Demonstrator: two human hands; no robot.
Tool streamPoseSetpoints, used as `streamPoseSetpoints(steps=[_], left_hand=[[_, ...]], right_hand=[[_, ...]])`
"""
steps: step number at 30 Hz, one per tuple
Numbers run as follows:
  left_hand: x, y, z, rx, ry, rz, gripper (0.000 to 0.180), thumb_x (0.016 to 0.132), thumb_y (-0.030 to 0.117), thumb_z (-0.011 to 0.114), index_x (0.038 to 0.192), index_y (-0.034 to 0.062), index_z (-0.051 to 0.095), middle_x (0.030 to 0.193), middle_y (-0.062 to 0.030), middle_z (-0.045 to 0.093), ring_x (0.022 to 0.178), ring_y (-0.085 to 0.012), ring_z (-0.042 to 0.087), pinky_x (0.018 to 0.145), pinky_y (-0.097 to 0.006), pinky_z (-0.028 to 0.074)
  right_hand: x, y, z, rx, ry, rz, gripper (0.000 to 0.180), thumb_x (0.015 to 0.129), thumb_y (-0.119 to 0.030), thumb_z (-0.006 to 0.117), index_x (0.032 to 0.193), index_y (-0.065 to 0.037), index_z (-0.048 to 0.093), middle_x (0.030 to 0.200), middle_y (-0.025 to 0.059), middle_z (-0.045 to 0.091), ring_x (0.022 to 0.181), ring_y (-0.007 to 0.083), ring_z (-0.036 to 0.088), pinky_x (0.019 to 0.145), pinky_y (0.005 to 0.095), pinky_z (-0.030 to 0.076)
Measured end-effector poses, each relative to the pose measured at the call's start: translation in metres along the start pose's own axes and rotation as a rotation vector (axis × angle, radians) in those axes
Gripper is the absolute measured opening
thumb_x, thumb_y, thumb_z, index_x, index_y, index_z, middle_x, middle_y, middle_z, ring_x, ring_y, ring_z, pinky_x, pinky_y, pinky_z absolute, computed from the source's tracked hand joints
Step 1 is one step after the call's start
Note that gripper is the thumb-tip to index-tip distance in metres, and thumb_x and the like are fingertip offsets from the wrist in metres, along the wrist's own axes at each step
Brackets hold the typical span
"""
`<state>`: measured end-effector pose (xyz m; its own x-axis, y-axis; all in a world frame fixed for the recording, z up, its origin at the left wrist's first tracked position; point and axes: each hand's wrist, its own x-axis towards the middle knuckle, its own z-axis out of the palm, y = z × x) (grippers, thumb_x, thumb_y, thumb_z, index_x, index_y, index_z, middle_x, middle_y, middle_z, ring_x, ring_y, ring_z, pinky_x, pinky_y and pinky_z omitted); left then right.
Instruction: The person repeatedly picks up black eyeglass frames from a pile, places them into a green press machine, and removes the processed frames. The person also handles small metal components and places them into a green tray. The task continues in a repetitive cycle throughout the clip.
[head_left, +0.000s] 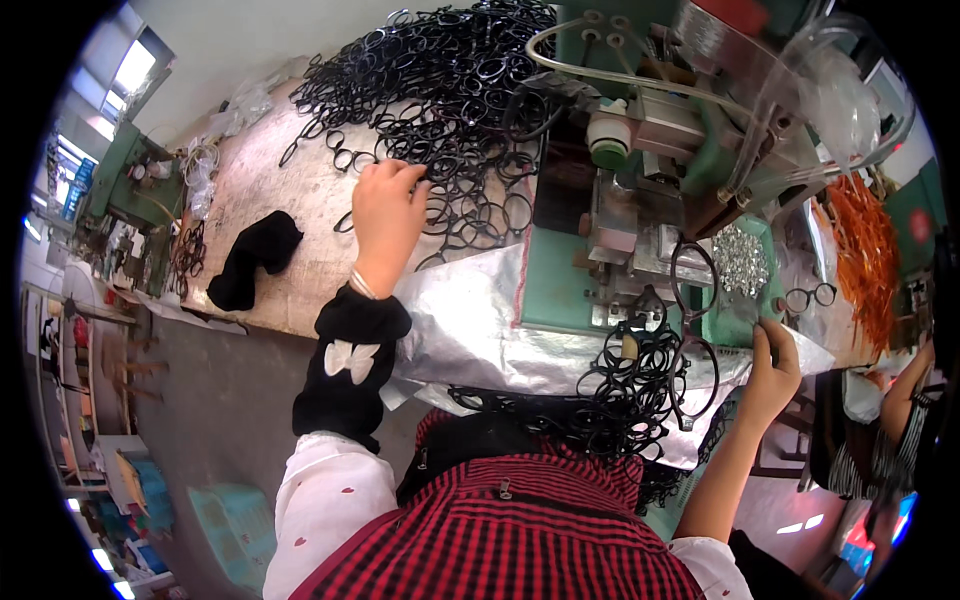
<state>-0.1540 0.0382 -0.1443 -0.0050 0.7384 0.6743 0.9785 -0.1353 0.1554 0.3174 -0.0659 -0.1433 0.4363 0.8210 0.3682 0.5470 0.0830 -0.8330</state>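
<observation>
The left hand (385,215) reaches forward over the worn pinkish-brown worktop (270,190) and lies on the near edge of a big heap of black plastic spectacle frames (450,90). Its fingers are curled down into the frames, but I cannot tell if they grip one. The forearm wears a black sleeve cover with a white bow shape (350,365).

The right hand (772,370) is at the right, beside the green metal machine (640,200). Its fingers are closed on the rim of one black spectacle frame (694,340), which stands upright just in front of the machine. Below it, a second, smaller pile of black frames (630,385) rests on a silver foil sheet (480,330) near the person's body.

A black cloth (255,260) lies on the worktop, well apart to the left of the left hand. A tray of small shiny metal parts (740,262) sits on the machine, above the right hand.
</observation>
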Motion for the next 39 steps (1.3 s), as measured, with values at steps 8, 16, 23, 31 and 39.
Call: streamPoseSetpoints(steps=[8,16,23,31,39], left_hand=[[0.006,0.068,-0.009,-1.150,-0.182,-0.666,0.016,0.097,0.013,0.057,0.102,0.0013,0.066,0.079,-0.0008,0.065,0.063,-0.0046,0.051,0.055,-0.019,0.038],[0.014,0.146,-0.072,-1.478,0.151,-0.242,0.018,0.103,0.014,0.050,0.110,-0.0019,0.057,0.081,-0.0085,0.064,0.067,-0.0122,0.059,0.061,-0.021,0.045],[0.085,0.192,-0.099,-1.191,0.309,0.114,0.018,0.101,0.009,0.054,0.114,-0.0028,0.058,0.091,-0.0131,0.069,0.077,-0.0142,0.063,0.065,-0.023,0.048],[0.012,0.223,-0.102,-1.848,-1.356,-0.875,0.031,0.106,0.030,0.039,0.113,0.0023,0.052,0.065,-0.0134,0.063,0.040,-0.0186,0.053,0.037,-0.024,0.038],[0.000,0.225,-0.084,-1.876,-1.255,-0.868,0.034,0.105,0.033,0.044,0.114,0.0019,0.052,0.068,-0.0133,0.064,0.047,-0.0182,0.057,0.038,-0.027,0.040]], right_hand=[[0.037,-0.113,0.071,0.462,-0.208,-0.086,0.040,0.078,-0.001,0.072,0.116,0.001,0.062,0.098,0.0043,0.067,0.093,0.0115,0.061,0.086,0.0258,0.048],[0.027,-0.123,0.083,0.855,-0.296,0.123,0.047,0.081,0.004,0.069,0.126,0.003,0.054,0.089,0.0024,0.066,0.087,0.0079,0.060,0.082,0.0221,0.045],[0.021,-0.152,0.070,0.940,-0.326,0.230,0.057,0.079,0.007,0.063,0.134,0.005,0.047,0.103,0.0085,0.067,0.104,0.0162,0.062,0.094,0.0293,0.045],[0.050,-0.101,0.044,0.449,-0.200,0.005,0.049,0.083,0.002,0.065,0.131,-0.004,0.057,0.116,0.0085,0.065,0.110,0.0164,0.060,0.097,0.0308,0.046],[0.034,0.010,0.006,-0.234,-0.173,-0.022,0.038,0.084,-0.009,0.071,0.120,0.000,0.064,0.102,0.0117,0.069,0.090,0.0177,0.063,0.084,0.0320,0.049]])
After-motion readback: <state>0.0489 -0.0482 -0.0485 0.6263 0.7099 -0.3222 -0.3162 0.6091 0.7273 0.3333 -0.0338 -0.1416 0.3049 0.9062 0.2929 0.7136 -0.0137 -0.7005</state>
